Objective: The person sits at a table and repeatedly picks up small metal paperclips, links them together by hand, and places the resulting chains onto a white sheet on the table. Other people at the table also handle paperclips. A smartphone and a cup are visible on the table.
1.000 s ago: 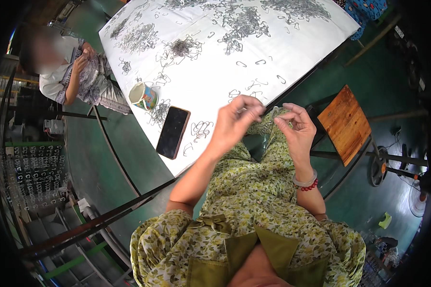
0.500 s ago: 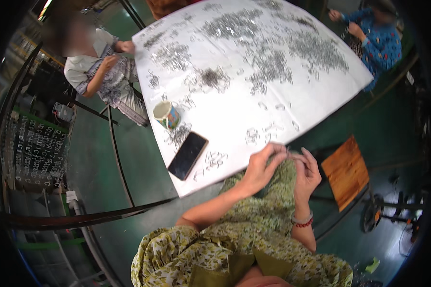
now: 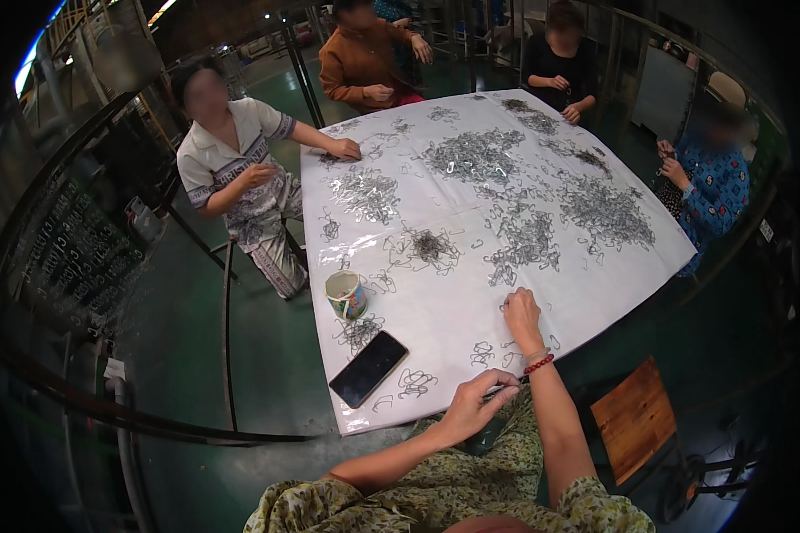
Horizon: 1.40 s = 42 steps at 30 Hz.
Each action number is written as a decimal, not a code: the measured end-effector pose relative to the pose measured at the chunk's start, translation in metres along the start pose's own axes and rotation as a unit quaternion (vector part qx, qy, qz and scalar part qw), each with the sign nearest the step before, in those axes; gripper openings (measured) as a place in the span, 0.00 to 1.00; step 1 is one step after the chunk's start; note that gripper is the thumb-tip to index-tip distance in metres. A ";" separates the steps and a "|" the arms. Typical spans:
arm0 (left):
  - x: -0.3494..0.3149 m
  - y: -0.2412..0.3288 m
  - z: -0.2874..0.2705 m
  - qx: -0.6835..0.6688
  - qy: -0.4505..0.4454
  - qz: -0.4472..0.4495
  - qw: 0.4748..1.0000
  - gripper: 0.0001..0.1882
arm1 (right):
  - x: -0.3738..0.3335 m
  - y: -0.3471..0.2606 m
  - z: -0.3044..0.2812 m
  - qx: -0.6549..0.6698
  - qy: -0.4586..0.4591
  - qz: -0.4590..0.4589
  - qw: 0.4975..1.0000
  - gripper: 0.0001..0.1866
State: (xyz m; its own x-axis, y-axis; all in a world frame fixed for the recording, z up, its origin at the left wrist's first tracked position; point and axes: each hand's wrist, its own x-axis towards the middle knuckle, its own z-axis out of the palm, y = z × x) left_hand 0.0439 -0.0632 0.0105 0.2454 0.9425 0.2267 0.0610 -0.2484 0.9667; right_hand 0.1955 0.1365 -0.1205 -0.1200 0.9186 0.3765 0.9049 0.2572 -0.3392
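My right hand [image 3: 522,313] reaches out over the white table [image 3: 453,311], fingers curled down onto small bent wire pieces [image 3: 507,306] at the edge of a wire heap [image 3: 524,244]. A red bead bracelet [image 3: 539,363] circles that wrist. My left hand [image 3: 476,404] rests at the table's near edge, thumb and fingers pinched together; whether it holds a wire piece I cannot tell. A few loose wire loops [image 3: 415,382] lie just left of it, beside a black phone [image 3: 369,368].
A mug [image 3: 347,294] stands near the phone. Several heaps of wire pieces [image 3: 471,155] cover the table. Other people sit around it: one in a white shirt [image 3: 231,169], one in orange [image 3: 364,62], one in black [image 3: 560,58], one in blue [image 3: 711,182]. A wooden stool [image 3: 636,417] stands at my right.
My view has lifted from my lap to the whole table. My right hand has moved from in front of me out onto the table; my left hand has dropped to the table's edge.
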 end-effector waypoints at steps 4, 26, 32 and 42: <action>-0.002 -0.004 -0.002 -0.017 0.000 -0.019 1.000 0.08 | -0.006 -0.019 -0.031 0.080 -0.057 0.037 0.994 0.06; 0.011 -0.014 0.011 0.057 0.018 0.066 0.996 0.10 | -0.081 -0.092 -0.257 0.348 -0.125 0.121 0.921 0.16; 0.076 -0.063 -0.054 0.163 0.121 0.086 0.975 0.11 | -0.096 -0.084 -0.247 0.377 -0.057 0.125 0.916 0.06; 0.182 -0.199 -0.185 0.533 0.122 0.007 0.837 0.08 | -0.120 -0.082 -0.233 0.412 -0.049 0.156 0.896 0.06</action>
State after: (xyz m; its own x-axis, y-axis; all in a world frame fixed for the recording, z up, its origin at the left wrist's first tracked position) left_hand -0.1028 0.1989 -0.1192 0.0557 0.9229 0.3809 0.9207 -0.1950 0.3379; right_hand 0.2309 -0.0648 0.0629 0.0146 0.9959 0.0891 0.2963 0.0808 -0.9517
